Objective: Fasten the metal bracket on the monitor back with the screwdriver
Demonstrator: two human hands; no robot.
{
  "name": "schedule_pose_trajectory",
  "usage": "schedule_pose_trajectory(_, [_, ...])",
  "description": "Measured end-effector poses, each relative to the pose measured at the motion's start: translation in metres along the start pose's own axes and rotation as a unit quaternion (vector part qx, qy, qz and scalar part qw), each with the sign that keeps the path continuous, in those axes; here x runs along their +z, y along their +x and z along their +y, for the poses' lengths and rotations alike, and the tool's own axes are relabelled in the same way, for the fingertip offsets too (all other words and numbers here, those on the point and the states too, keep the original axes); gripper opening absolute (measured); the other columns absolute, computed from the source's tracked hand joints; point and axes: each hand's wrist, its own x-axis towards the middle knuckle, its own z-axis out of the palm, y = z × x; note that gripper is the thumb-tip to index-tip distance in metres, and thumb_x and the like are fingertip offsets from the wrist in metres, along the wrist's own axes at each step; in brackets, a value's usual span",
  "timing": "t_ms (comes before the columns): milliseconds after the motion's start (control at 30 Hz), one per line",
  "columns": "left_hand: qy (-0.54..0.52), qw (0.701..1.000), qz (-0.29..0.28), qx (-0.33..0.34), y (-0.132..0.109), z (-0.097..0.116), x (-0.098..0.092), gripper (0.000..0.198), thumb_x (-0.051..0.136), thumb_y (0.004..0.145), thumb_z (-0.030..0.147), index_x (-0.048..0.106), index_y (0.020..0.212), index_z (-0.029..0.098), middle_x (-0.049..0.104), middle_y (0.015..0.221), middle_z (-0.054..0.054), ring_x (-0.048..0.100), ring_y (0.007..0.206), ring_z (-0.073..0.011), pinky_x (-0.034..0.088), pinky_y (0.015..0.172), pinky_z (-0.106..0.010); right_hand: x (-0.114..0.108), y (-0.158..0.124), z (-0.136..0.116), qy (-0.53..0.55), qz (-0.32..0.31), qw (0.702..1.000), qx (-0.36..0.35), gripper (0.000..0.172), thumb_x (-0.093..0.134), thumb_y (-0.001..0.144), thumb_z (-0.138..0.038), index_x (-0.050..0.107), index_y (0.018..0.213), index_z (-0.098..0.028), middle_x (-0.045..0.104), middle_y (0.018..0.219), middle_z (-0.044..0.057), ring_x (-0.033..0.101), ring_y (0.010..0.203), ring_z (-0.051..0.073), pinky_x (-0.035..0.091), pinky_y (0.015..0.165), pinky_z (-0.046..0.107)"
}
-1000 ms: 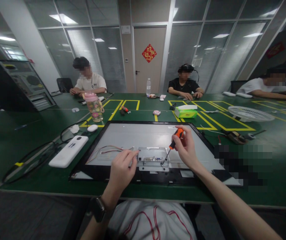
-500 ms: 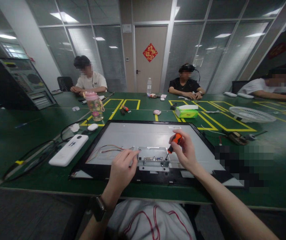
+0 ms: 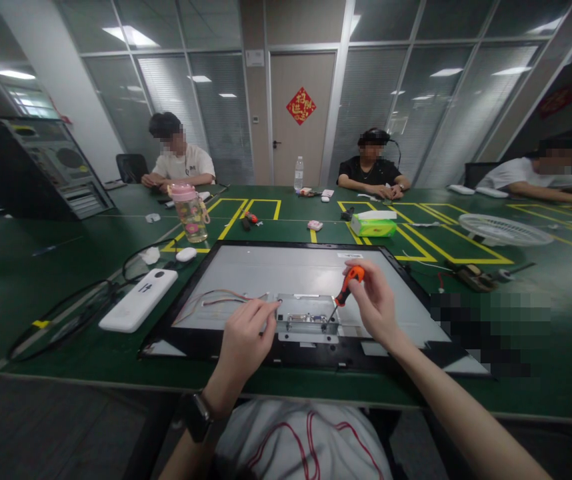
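My right hand [image 3: 377, 300] is closed round the orange-and-black handle of a screwdriver [image 3: 349, 285]. The tool leans, its thin shaft running down to the right end of a metal bracket [image 3: 311, 307] that carries a row of connector ports. Whether the tip sits in a screw is too small to see. At the bracket's left end my left hand [image 3: 249, 327] is closed, its index fingertip and thumb at the edge. Beneath both hands lies a display panel [image 3: 266, 267], grey back up, in a black frame. Thin wires [image 3: 221, 297] run from behind my left fingers across the panel.
Left of the panel lie a white power bank [image 3: 139, 301] and a looped black cable [image 3: 61, 320]. Beyond are a pink-lidded bottle [image 3: 191, 213], a green tissue pack [image 3: 373, 225] and a white round grille [image 3: 503, 229]. A computer case [image 3: 41, 167] stands far left. Three people sit across the table.
The screwdriver handle has turned slightly in my right hand, and the fingers have shifted on it. My left hand has stayed at the bracket.
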Motion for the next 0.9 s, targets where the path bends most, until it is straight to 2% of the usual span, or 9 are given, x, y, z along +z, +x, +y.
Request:
schedule_pose_trajectory(100, [0.004,1.0,-0.003,0.003,0.0004,0.0002,0.0002,0.022,0.048,0.09,0.01,0.066,0.099,0.018,0.068,0.084,-0.005,0.065,0.08,-0.0177,0.052,0.075,-0.03,-0.0025,-0.0003,-0.0038,0.02,-0.02,1.0,0.006,0.026,0.045,0.097,-0.027,0.058,0.118,-0.023,0.064,0.098,0.007,0.059,0.09,0.021,0.045,0.084,0.039])
schedule_pose_trajectory(267, [0.006,1.0,-0.007,0.005,0.0001,0.0002,0.0001,0.021,0.048,0.09,0.01,0.066,0.099,0.017,0.068,0.083,-0.005,0.065,0.08,-0.0181,0.053,0.075,-0.031,-0.0018,0.0027,-0.0053,-0.006,0.016,1.0,0.006,0.02,0.06,0.089,-0.025,0.063,0.109,-0.024,0.058,0.088,0.003,0.054,0.082,0.019,0.044,0.077,0.035])
schedule_pose_trajectory(333, [0.004,1.0,-0.007,0.004,0.0001,-0.0001,0.0003,0.021,0.048,0.09,0.01,0.066,0.099,0.017,0.068,0.084,-0.005,0.065,0.08,-0.0179,0.053,0.076,-0.03,-0.003,0.0026,-0.0044,-0.023,0.017,1.0,-0.009,0.019,0.057,0.091,-0.025,0.064,0.108,-0.024,0.057,0.087,0.003,0.054,0.083,0.02,0.043,0.078,0.036])
schedule_pose_trajectory(500, [0.005,1.0,-0.014,0.004,0.0011,-0.0005,0.001,0.021,0.048,0.09,0.01,0.067,0.098,0.017,0.068,0.082,-0.005,0.065,0.079,-0.0182,0.053,0.075,-0.031,-0.0057,-0.0006,-0.0034,-0.008,-0.02,1.0,-0.006,0.031,0.043,0.097,-0.024,0.057,0.125,-0.025,0.064,0.105,0.007,0.058,0.099,0.023,0.042,0.091,0.041])
schedule_pose_trajectory(667, [0.006,1.0,-0.011,0.004,0.0012,0.0005,0.0007,0.021,0.049,0.09,0.01,0.067,0.097,0.017,0.068,0.082,-0.005,0.065,0.079,-0.0183,0.053,0.075,-0.031,-0.002,0.0002,-0.0021,-0.012,0.019,1.0,-0.009,0.02,0.058,0.09,-0.023,0.063,0.11,-0.024,0.059,0.094,0.004,0.056,0.087,0.02,0.044,0.082,0.036])
schedule_pose_trajectory(733, [0.007,1.0,-0.011,0.004,0.001,0.0006,0.0006,0.022,0.048,0.09,0.01,0.067,0.097,0.018,0.068,0.082,-0.005,0.065,0.079,-0.018,0.053,0.075,-0.031,-0.0027,0.0008,-0.0022,-0.023,0.027,0.999,-0.014,0.018,0.058,0.09,-0.024,0.063,0.107,-0.024,0.058,0.092,0.004,0.056,0.088,0.021,0.044,0.082,0.036])
schedule_pose_trajectory(900, [0.008,1.0,-0.014,0.004,0.0007,0.0006,0.0001,0.022,0.048,0.09,0.01,0.067,0.097,0.018,0.068,0.082,-0.005,0.065,0.078,-0.0178,0.053,0.074,-0.03,-0.0086,0.0012,-0.0039,-0.016,-0.011,1.0,-0.001,0.029,0.043,0.097,-0.026,0.06,0.121,-0.025,0.066,0.105,0.007,0.06,0.098,0.023,0.045,0.089,0.041])
